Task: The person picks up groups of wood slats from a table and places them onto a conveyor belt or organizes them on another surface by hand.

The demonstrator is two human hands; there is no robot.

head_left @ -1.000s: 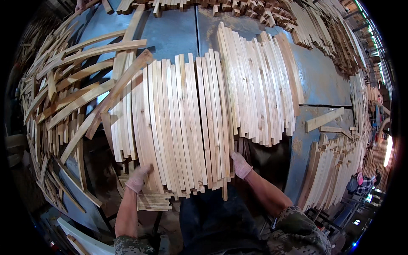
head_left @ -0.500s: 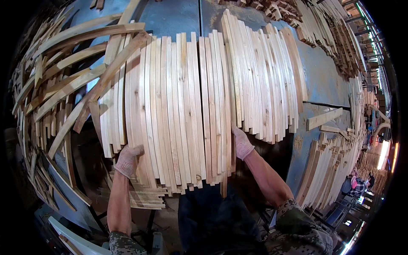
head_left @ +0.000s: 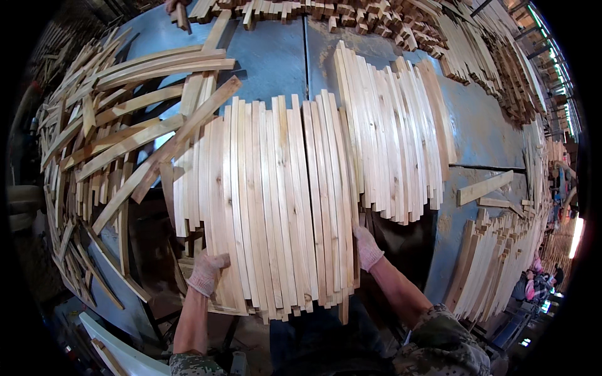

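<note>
A wide row of pale wooden strips (head_left: 269, 207), laid side by side lengthwise, reaches from the table to just in front of my body. My left hand (head_left: 210, 271), in a light knitted glove, grips the row's left edge near its close end, thumb on top and fingers hidden beneath. On the opposite side my right hand (head_left: 368, 248), gloved alike, is pressed against the row's right edge, its fingers partly hidden. The row is squeezed between both hands. Just right of it lies a second batch of similar strips (head_left: 395, 138), touched by neither hand.
Loose curved offcuts (head_left: 119, 150) are heaped at the left. A blue metal table (head_left: 483, 125) has a dark gap near me. Stacked wood pieces (head_left: 351, 14) line its far side. More strips (head_left: 492, 269) lie at right. Another person's hand (head_left: 172, 5) shows at the far edge.
Both hands have drawn the row of strips toward my body, so it sits nearer than the batch at its right. The whole view has also shifted.
</note>
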